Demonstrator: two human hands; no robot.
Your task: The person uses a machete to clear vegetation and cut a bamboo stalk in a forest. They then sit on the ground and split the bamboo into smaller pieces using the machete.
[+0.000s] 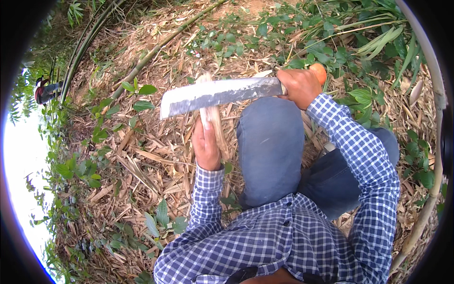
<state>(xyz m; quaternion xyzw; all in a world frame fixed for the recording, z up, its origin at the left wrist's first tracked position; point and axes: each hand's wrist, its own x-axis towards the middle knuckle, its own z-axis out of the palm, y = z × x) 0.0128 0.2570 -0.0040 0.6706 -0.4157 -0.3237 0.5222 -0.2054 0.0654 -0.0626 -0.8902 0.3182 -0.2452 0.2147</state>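
Observation:
My right hand is wrapped round the handle of a machete, whose rounded orange handle end sticks out past my fist. The long, broad blade points left, grey along its near side and bright along the far side. In my left hand is a pale, split piece of wood, held from its near end with the thumb lying along it. The blade crosses over this wood just beyond my left fingers. Whether the edge touches the wood or has cut into it, I cannot tell.
My bent knee in blue trousers is close below the blade. Dry leaves cover the ground. A bamboo pole slants at the far left, and a bent stem curves along the right. Another person is far off left.

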